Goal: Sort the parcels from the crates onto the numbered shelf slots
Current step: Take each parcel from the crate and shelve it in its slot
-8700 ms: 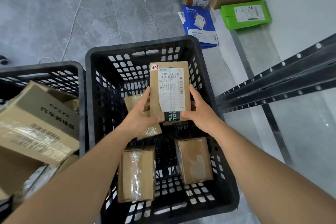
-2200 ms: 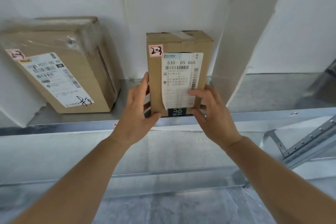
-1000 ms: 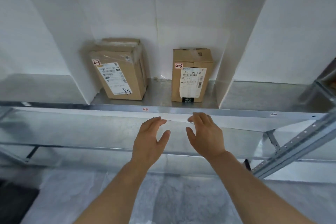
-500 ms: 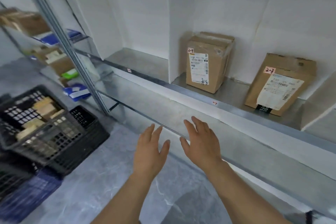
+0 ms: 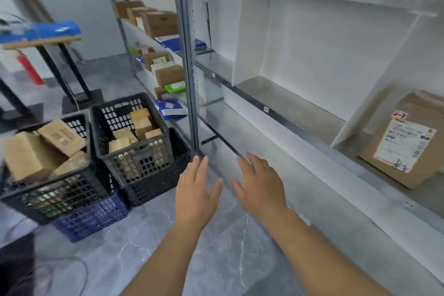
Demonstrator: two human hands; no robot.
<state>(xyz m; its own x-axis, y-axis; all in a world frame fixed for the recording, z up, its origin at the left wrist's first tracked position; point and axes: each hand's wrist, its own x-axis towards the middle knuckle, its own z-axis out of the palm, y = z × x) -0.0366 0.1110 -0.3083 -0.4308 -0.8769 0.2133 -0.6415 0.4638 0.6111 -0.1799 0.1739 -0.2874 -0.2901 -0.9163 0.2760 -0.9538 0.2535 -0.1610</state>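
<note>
At near centre, your left hand (image 5: 195, 196) and right hand (image 5: 260, 187) hang spread and empty; reach left to the crate (image 5: 132, 142), lift one parcel (image 5: 141, 122) squarely.

Shelf slot (image 5: 283, 101) unobstructed between white dividers (image 5: 247, 38); steel upright (image 5: 189, 60) flanks left.

There is 1 view, from a wide-angle camera on the person's head. It looks forward and down along the aisle, with the shelf (image 5: 300, 113) running close by on the right and the crates (image 5: 134, 142) farther off on the floor to the left. Both forearms reach in from the bottom edge, near the lens.
</note>
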